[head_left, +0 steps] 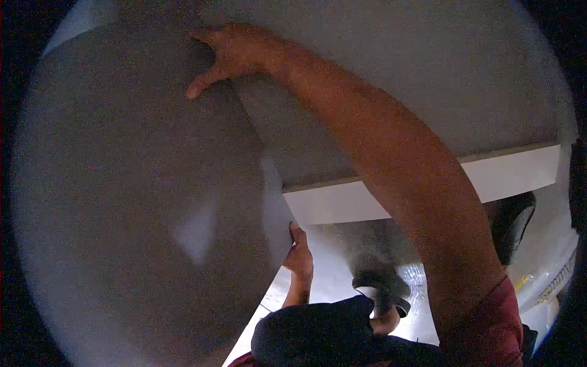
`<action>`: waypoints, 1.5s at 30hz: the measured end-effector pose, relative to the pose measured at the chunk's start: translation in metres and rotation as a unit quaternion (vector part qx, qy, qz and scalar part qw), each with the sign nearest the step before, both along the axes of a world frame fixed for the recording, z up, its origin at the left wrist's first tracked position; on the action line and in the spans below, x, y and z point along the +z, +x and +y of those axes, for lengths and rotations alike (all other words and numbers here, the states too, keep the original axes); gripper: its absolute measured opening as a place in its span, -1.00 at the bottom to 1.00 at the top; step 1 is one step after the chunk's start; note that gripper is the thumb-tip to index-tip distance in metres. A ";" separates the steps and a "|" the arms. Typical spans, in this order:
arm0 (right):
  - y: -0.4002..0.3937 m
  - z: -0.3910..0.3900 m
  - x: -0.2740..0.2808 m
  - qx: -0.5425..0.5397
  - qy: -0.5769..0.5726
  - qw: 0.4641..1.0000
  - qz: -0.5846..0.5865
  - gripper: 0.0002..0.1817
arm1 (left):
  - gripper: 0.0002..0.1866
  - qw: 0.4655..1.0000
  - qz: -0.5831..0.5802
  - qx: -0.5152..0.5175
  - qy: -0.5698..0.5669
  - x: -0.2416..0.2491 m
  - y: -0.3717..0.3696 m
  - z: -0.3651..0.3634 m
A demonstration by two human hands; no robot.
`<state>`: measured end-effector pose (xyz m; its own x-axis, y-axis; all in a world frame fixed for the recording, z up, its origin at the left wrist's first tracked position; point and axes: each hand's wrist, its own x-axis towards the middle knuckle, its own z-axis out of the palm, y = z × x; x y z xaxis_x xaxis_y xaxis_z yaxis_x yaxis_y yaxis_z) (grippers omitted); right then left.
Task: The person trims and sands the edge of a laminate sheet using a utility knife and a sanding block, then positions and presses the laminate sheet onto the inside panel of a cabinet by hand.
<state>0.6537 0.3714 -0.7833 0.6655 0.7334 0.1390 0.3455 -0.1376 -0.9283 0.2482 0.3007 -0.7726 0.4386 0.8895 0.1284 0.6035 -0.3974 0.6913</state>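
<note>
A large, smooth grey panel [140, 183] fills the left side of the view, with a pale reflection on its face. My right arm reaches across from the lower right. My right hand [235, 52] is at the upper part of the panel, thumb and fingers spread apart. It looks to be against the surface, near the line where the panel meets another grey surface. Lower down, my left hand [299, 257] is at the panel's right edge with the thumb pointing up. Its other fingers are mostly hidden, and it appears to grip that edge.
A grey board [428, 110] with a white front edge [342, 203] juts out on the right, behind my right forearm. Below are dark shoes [382, 287] on a bright, shiny floor. Clear plastic wrapping and a coiled item [553, 284] lie at the far right. The scene is dim.
</note>
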 end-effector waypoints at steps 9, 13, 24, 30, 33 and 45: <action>0.002 0.003 0.001 0.012 -0.014 1.000 0.006 0.40 | -0.45 0.998 0.015 -0.014 -0.054 0.000 -0.003 0.002; 0.001 0.002 -0.002 0.031 -0.063 0.997 0.032 0.41 | -0.53 0.999 -0.002 -0.038 -0.003 -0.014 -0.018 0.007; -0.002 0.005 -0.014 0.034 -0.040 0.999 0.012 0.33 | -0.53 0.996 0.077 -0.055 0.006 -0.010 -0.024 0.009; 0.003 0.005 -0.027 0.088 0.041 0.995 0.035 0.31 | -0.51 0.999 0.010 -0.004 -0.048 -0.011 -0.020 0.007; 0.000 0.007 -0.031 0.089 0.070 0.993 0.035 0.26 | -0.50 0.997 0.056 -0.054 -0.004 -0.013 -0.023 0.011; -0.020 0.015 -0.030 0.073 -0.031 0.996 0.029 0.21 | -0.57 0.999 0.018 -0.022 -0.028 -0.012 -0.020 0.007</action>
<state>0.6338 0.3863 -0.8138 0.5573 0.8286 0.0542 0.3116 -0.1482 -0.9386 0.2279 0.3074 -0.7845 0.4802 0.8750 0.0615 0.6117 -0.3843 0.6915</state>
